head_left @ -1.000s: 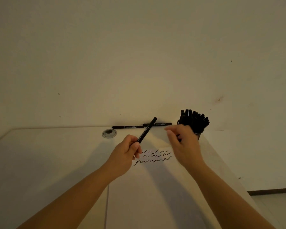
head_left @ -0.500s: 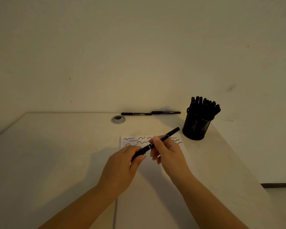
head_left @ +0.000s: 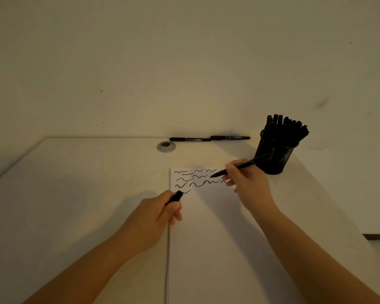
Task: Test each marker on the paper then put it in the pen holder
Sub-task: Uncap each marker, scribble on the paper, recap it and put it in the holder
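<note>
At the far left the pale table (head_left: 75, 194) runs back to the wall, with a round silver grommet (head_left: 166, 146) set into it near the rear edge. Just right of that, two black markers (head_left: 208, 138) lie end to end along the back edge against the wall. Nearer the viewer, the left hand (head_left: 154, 218) rests at the left edge of the white paper (head_left: 206, 238), its fingers curled round a black marker cap (head_left: 175, 197) whose end pokes out past the thumb. Rows of wavy black lines (head_left: 197, 178) cross the top of the sheet. Further right, the right hand (head_left: 248, 185) pinches an uncapped marker (head_left: 235, 168) between thumb and fingers, the barrel slanting up to the right and the tip pointing down-left at the scribbles; whether the tip touches the sheet cannot be told. At the right, beside the paper's top corner, stands the black mesh pen holder (head_left: 274, 159), packed with upright black markers.
</note>
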`<state>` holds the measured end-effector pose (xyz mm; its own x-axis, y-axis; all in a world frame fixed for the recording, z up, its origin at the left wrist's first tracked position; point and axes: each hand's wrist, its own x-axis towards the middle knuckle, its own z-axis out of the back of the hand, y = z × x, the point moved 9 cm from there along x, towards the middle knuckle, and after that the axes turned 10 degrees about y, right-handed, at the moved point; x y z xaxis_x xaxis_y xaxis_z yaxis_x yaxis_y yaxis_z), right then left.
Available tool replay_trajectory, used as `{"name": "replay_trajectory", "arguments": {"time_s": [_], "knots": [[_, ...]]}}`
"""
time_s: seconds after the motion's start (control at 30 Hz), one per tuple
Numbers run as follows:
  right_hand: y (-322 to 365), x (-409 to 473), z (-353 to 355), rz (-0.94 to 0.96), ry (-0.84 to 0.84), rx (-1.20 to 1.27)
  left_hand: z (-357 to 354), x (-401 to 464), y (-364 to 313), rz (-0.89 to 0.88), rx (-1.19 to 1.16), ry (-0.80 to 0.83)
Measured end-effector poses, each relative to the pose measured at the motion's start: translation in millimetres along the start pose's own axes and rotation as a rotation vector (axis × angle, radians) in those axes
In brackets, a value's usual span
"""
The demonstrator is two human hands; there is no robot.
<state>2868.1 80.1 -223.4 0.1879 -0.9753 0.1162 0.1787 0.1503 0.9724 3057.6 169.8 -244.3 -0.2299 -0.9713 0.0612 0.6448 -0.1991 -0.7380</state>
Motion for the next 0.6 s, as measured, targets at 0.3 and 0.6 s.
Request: {"name": "replay_trajectory", "arguments": {"time_s": [0.3,0.6], "knots": [[-35.7,7.1,-22.8,-0.046,0.03,-0.061,-18.1,12.2,9.2,-0.026,-0.085,0.087],[-27.4,6.9,-44.1,0.06,0.194,-0.14,-17.1,13.8,12.0,-0.051,-0.132,0.068]]}}
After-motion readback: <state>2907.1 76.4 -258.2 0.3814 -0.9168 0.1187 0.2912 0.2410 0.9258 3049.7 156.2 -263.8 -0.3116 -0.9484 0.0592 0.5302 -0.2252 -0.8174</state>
